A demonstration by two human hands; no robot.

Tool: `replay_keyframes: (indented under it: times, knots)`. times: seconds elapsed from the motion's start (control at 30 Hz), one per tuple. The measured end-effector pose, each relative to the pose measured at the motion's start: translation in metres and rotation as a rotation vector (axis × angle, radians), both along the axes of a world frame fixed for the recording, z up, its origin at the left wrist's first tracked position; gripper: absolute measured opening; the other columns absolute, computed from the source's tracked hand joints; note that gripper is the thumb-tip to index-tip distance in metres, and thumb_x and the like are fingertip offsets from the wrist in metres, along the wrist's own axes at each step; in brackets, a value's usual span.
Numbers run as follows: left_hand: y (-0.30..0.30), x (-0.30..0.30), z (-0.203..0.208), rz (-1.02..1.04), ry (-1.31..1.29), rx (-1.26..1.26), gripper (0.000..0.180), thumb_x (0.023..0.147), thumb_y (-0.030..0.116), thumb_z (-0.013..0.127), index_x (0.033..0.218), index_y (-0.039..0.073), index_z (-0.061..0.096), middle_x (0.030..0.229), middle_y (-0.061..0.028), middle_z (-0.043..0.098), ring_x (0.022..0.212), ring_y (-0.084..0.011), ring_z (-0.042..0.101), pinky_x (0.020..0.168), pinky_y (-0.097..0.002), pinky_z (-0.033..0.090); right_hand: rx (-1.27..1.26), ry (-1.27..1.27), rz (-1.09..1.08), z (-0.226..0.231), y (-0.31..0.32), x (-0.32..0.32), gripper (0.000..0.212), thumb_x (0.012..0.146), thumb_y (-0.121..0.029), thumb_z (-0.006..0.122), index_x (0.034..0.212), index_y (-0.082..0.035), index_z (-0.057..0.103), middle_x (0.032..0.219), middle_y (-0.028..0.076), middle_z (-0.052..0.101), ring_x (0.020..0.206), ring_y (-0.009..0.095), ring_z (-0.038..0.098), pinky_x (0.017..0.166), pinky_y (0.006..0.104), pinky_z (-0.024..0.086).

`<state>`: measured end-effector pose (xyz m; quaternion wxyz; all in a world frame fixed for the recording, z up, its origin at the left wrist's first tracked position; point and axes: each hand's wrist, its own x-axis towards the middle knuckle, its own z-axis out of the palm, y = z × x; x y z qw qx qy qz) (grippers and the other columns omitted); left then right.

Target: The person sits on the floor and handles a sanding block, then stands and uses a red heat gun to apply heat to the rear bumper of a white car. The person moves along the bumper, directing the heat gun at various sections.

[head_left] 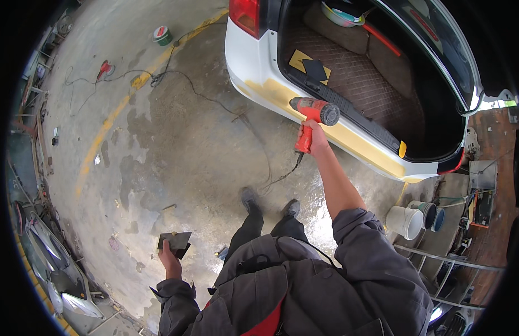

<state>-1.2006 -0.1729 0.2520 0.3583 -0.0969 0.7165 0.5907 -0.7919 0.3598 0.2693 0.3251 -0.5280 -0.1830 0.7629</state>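
Note:
My right hand (pixel 314 133) is wrapped round the grip of a red and black corded heat gun (pixel 314 109), held out at the rear bumper (pixel 360 147) of a white car. Tan filler covers a long band of that bumper, and the gun's dark nozzle points left along it. Down at the lower left, my left hand (pixel 168 259) grips dark flat spreaders (pixel 174 241), well away from the car. From the heat gun's handle a black cord (pixel 287 175) trails down to the floor.
The car's boot stands open, with a dark sheet on yellow card (pixel 311 67) and a basin (pixel 342 15) inside. Buckets (pixel 405 222) and a metal rail (pixel 449 257) stand at right. Cords, a red power tool (pixel 105 69) and a green tub (pixel 162 36) lie on the wet floor.

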Motion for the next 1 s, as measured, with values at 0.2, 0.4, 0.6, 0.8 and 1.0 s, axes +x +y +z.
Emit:
replay_keyframes:
  times: [0.2, 0.4, 0.6, 0.8, 1.0]
  knots:
    - [-0.012, -0.003, -0.001, -0.001, 0.007, -0.007, 0.030, 0.100, 0.024, 0.061, 0.117, -0.001, 0.062, 0.107, -0.0096, 0.068, 0.094, -0.0205, 0.070, 0.081, -0.0326, 0.059, 0.038, 0.021, 0.069, -0.006, 0.004, -0.025, 0.017, 0.085, -0.019, 0.061, 0.095, -0.006, 0.055, 0.078, 0.006, 0.058, 0.065, 0.019, 0.058, 0.060, 0.0345, 0.052]
    - [-0.022, 0.003, 0.005, 0.035, 0.031, -0.039, 0.029, 0.100, 0.025, 0.061, 0.115, 0.000, 0.063, 0.105, -0.0087, 0.068, 0.089, -0.0190, 0.069, 0.077, -0.0301, 0.058, -0.003, 0.041, 0.069, 0.013, 0.010, -0.057, 0.018, 0.086, -0.017, 0.061, 0.098, -0.006, 0.054, 0.080, 0.005, 0.058, 0.066, 0.017, 0.057, 0.060, 0.0340, 0.052]
    - [-0.034, 0.005, -0.001, 0.043, 0.010, -0.060, 0.030, 0.101, 0.027, 0.061, 0.114, 0.000, 0.063, 0.103, -0.0078, 0.068, 0.088, -0.0175, 0.068, 0.075, -0.0293, 0.057, 0.024, 0.069, 0.080, 0.010, 0.018, -0.071, 0.020, 0.085, -0.017, 0.061, 0.100, -0.006, 0.054, 0.081, 0.005, 0.058, 0.067, 0.016, 0.057, 0.060, 0.0338, 0.051]
    - [-0.034, 0.007, 0.000, 0.050, 0.023, -0.036, 0.029, 0.101, 0.027, 0.061, 0.112, 0.000, 0.063, 0.100, -0.0072, 0.068, 0.083, -0.0161, 0.067, 0.073, -0.0290, 0.056, 0.011, 0.084, 0.068, 0.018, 0.018, -0.076, 0.021, 0.085, -0.017, 0.061, 0.101, -0.005, 0.054, 0.080, 0.005, 0.057, 0.066, 0.017, 0.057, 0.059, 0.0340, 0.052]
    - [-0.038, 0.003, -0.006, 0.048, 0.003, -0.046, 0.029, 0.101, 0.027, 0.061, 0.113, 0.000, 0.063, 0.101, -0.0074, 0.068, 0.085, -0.0168, 0.068, 0.074, -0.0289, 0.056, -0.012, 0.060, 0.088, 0.016, 0.012, -0.065, 0.020, 0.085, -0.017, 0.061, 0.100, -0.005, 0.055, 0.080, 0.005, 0.058, 0.065, 0.017, 0.058, 0.059, 0.0344, 0.052]
